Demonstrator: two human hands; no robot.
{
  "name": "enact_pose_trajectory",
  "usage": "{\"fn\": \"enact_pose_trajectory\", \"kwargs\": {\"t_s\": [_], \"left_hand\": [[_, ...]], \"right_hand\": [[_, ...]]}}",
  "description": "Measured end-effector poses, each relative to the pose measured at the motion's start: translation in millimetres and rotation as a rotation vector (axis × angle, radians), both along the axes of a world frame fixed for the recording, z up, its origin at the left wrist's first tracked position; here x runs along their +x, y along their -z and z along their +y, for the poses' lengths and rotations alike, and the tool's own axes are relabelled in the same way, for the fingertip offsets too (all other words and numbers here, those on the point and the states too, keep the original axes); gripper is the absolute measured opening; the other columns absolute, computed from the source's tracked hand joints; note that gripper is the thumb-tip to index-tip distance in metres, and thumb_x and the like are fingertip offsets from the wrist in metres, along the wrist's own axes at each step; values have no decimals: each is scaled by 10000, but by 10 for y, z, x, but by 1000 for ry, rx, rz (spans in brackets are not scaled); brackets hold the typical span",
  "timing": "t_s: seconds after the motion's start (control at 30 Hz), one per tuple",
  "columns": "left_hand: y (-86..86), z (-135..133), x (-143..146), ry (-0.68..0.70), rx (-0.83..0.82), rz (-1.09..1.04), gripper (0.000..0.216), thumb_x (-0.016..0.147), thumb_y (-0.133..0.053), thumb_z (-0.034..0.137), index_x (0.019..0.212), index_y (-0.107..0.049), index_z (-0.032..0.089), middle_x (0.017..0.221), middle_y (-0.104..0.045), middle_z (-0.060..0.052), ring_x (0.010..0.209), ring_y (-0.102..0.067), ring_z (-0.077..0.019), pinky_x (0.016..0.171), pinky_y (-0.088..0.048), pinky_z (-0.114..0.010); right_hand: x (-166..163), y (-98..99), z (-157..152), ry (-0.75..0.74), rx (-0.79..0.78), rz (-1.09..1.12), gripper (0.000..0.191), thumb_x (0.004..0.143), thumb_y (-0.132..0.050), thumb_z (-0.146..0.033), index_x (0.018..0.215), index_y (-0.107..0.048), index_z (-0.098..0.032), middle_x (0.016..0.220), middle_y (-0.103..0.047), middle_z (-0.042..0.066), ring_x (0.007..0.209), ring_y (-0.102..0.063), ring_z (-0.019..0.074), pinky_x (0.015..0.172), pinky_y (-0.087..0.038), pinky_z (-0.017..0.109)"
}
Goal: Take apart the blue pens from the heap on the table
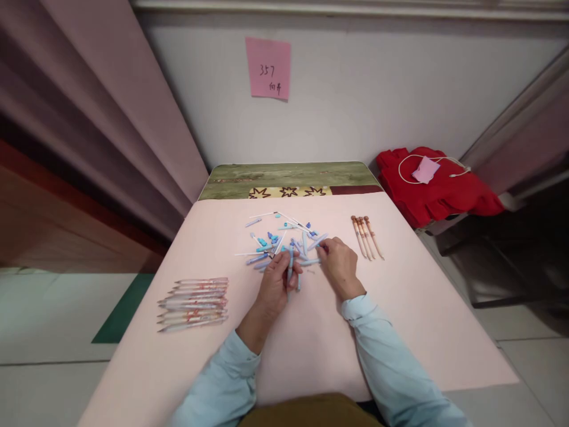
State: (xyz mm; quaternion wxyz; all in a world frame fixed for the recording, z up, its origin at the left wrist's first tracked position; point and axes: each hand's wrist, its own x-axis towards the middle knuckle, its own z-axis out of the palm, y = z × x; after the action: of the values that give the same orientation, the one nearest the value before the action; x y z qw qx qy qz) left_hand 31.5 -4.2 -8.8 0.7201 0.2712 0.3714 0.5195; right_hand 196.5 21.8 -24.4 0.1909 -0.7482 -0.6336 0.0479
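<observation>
My left hand [278,279] is closed around a light blue pen [290,267], held upright over the near edge of a pile of pen parts. Another slim blue piece [299,281] shows beside its fingers. My right hand [340,264] is at the right side of the pile, thumb and fingertips pinched together by a pale blue pen barrel [317,242]. What lies between those fingertips is hidden. The pile mixes blue barrels, small bright blue pieces [262,242] and thin white refills [252,254].
Several pale patterned pens [193,304] lie in a row at the left. Several brown-topped pens [367,237] lie at the right. A pink sheet [311,356] covers the table. Beyond its right side sit a red cloth [427,196] and a white cable [402,169].
</observation>
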Motion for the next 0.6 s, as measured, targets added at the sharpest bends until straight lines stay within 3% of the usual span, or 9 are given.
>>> {"fn": "enact_pose_trajectory", "kwargs": {"t_s": [0.27, 0.37, 0.43, 0.6], "left_hand": [[34, -3, 8, 26, -2, 28, 367, 781, -704, 456, 949, -632, 138, 621, -628, 15, 345, -377, -31, 341, -207, -163], [53, -17, 4, 58, -3, 39, 356, 800, -686, 464, 942, -638, 140, 630, -629, 14, 347, -374, -27, 350, -213, -169], [71, -33, 7, 93, -5, 34, 350, 815, -673, 462, 949, -648, 140, 640, -631, 10, 356, -381, -25, 361, -217, -171], [109, -63, 32, 159, -8, 26, 357, 821, -665, 462, 971, -664, 138, 635, -634, 4, 352, -380, -27, 360, -200, -182]], "right_hand": [[-12, 19, 8, -4, 32, -9, 181, 901, -545, -323, 905, -692, -218, 913, -681, 45, 737, -608, 170, 575, -281, 276], [16, -38, -28, 6, 64, 111, 147, 842, -573, -290, 867, -686, -199, 868, -694, 58, 752, -618, 190, 611, -339, 276], [28, -76, -53, -7, 89, 337, 129, 802, -592, -290, 843, -679, -204, 814, -702, 43, 731, -625, 194, 637, -387, 282], [-60, -127, -80, -107, 9, 1181, 182, 697, -688, -342, 784, -626, -194, 798, -737, 54, 747, -675, 203, 680, -491, 297]]}}
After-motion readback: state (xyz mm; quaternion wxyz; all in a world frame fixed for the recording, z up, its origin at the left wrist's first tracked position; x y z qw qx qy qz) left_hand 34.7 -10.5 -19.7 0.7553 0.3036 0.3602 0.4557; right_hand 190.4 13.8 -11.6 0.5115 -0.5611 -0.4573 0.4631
